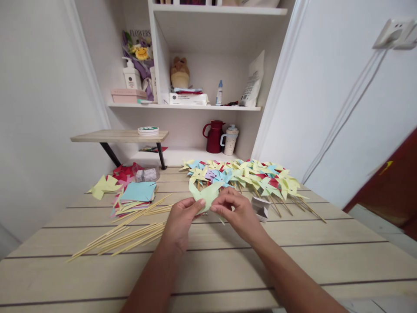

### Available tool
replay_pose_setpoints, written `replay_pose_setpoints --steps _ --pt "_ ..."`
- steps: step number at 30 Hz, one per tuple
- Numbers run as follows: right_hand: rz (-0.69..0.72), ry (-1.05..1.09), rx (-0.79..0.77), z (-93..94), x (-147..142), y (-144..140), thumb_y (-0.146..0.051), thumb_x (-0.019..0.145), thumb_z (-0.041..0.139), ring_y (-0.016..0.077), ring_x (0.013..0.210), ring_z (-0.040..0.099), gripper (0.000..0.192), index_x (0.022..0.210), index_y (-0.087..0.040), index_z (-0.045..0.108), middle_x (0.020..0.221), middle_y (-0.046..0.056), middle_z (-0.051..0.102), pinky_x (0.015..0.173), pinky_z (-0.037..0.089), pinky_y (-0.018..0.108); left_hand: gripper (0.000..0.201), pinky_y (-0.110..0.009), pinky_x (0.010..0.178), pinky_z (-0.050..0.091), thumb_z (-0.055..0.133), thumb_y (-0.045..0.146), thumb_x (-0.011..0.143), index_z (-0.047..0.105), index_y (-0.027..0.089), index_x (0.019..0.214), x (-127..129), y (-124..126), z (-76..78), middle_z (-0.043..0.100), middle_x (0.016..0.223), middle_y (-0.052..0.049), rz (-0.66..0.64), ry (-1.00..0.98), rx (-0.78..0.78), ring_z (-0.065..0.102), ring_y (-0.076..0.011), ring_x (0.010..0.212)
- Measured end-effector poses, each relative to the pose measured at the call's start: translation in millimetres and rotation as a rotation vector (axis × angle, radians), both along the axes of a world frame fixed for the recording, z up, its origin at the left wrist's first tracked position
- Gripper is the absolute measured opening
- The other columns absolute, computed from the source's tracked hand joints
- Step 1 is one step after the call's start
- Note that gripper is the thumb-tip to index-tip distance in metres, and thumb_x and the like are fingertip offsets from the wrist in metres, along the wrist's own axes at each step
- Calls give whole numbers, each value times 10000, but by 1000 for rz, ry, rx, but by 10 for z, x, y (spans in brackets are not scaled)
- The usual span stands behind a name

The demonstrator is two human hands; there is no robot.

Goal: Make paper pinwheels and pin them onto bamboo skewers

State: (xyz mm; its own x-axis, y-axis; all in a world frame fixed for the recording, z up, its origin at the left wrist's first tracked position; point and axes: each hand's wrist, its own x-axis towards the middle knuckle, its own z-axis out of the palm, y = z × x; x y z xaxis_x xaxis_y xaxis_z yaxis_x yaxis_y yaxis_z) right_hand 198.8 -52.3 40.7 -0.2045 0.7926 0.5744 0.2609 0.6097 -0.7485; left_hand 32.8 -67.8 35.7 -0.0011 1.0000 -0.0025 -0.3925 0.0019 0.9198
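Head view: left hand (180, 218) and right hand (235, 211) pinch a thin, pale green folded paper piece (205, 194) above the slatted wooden table (293, 256).

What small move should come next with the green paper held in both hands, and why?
Probably fold the next free corner into the centre. Both hands, left hand and right hand, pinch the green paper above the table, and it looks only partly shaped, with no stick in it. The sticks lie loose at left; the finished pinwheels show the target form.

left hand (180, 217) + right hand (235, 209) pinch green paper (204, 194) | skewers (130, 234) left
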Motion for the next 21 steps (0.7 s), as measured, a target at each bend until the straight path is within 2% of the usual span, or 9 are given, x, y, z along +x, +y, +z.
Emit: replay_pose_setpoints --steps 5,9,16,21 --pt "34 25 14 -1 -10 -5 -273 792 765 155 694 486 62 852 -266 782 766 4 519 634 419 296 304 -254 709 454 842 346 674 790 142 893 13 -31 26 760 838 -76 1 33 -14 635 -164 751" --pt "65 34 24 -12 -9 -7 -255 800 759 159 708 486 29 790 -267 784 763 4 507 645 420 304 294 -243 693 444 849 350 662 789 143 862 12 -37 31 757 810 -68 22 56 -23 625 -150 720" --pt "97 5 54 -38 -4 8 -265 815 754 170 769 503 140 926 -341 794 825 10 484 658 444 307 304 -254 700 452 850 355 662 793 153 882 8 -28 24 759 832 -81 28 55 -24 642 -177 769" --pt "125 -12 90 -42 -6 2 -256 831 740 168 790 511 126 905 -343 793 848 9 468 668 454 306 320 -263 700 456 848 352 664 792 150 906 11 -29 20 764 877 -96 19 40 -33 653 -190 794"
